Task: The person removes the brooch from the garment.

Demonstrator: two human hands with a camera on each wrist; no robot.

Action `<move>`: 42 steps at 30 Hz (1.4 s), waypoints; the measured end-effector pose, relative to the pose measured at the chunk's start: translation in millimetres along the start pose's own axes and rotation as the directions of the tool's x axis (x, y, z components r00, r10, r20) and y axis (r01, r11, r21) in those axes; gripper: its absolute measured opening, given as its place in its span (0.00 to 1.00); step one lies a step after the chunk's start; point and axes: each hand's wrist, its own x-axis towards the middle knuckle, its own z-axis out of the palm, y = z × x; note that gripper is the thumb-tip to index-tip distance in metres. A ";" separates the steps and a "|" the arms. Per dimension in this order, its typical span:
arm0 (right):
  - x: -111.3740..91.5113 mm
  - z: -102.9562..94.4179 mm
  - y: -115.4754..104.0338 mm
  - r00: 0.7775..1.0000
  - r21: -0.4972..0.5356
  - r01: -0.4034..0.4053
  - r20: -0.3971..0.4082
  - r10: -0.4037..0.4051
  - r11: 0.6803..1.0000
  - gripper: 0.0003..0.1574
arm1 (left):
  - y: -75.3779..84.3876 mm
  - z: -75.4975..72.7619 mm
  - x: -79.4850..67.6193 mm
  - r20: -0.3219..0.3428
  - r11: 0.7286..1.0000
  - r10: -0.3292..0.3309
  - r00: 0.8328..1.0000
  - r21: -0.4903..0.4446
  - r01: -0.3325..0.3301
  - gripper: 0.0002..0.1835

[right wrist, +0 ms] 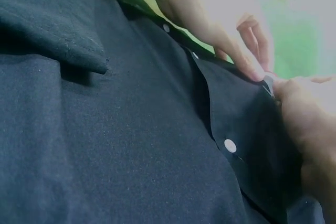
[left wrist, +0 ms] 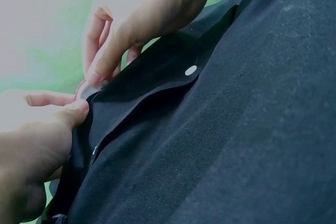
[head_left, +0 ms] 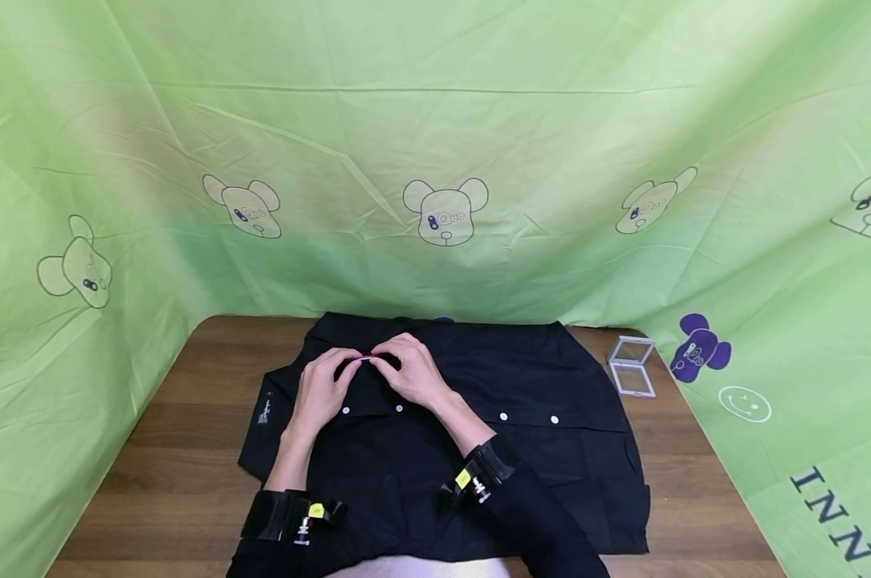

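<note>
A black shirt (head_left: 471, 474) with white buttons along its pocket flaps lies spread on the table. Over the left pocket flap, both hands meet at a small pale piece with a curved pink-red rim (left wrist: 83, 88), which looks like a round badge. My left hand (head_left: 321, 389) pinches its left side between thumb and fingers. From the other side my right hand (head_left: 415, 373) pinches it. The fingertips hide most of the piece, right at the black cloth. A white button (left wrist: 191, 70) shows on the flap close by.
An opened, hinged square case (head_left: 632, 366) with a pale frame stands at the right rear of the wooden table (head_left: 182, 449). Green printed cloth (head_left: 442, 120) hangs behind and along both sides. A small light label or print (head_left: 265, 408) shows on the shirt's left sleeve.
</note>
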 end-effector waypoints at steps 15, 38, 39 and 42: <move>11.3 -9.6 -19.0 0.992 -0.288 0.086 0.114 -0.055 0.954 0.14 | 9.9 -6.6 4.1 0.025 0.988 0.043 0.999 0.147 -0.046 0.06; 22.4 -10.2 -38.4 0.968 -0.537 0.207 0.234 -0.091 0.818 0.11 | 13.4 -6.0 6.0 -0.009 0.975 0.097 0.995 0.203 -0.093 0.06; 22.5 -10.0 -38.3 0.967 -0.539 0.208 0.237 -0.090 0.816 0.11 | 13.4 -6.0 5.9 -0.008 0.975 0.096 0.995 0.202 -0.093 0.06; 22.6 -9.2 -37.7 0.967 -0.545 0.207 0.242 -0.084 0.813 0.11 | 13.5 -6.0 6.2 -0.009 0.976 0.099 0.995 0.195 -0.096 0.06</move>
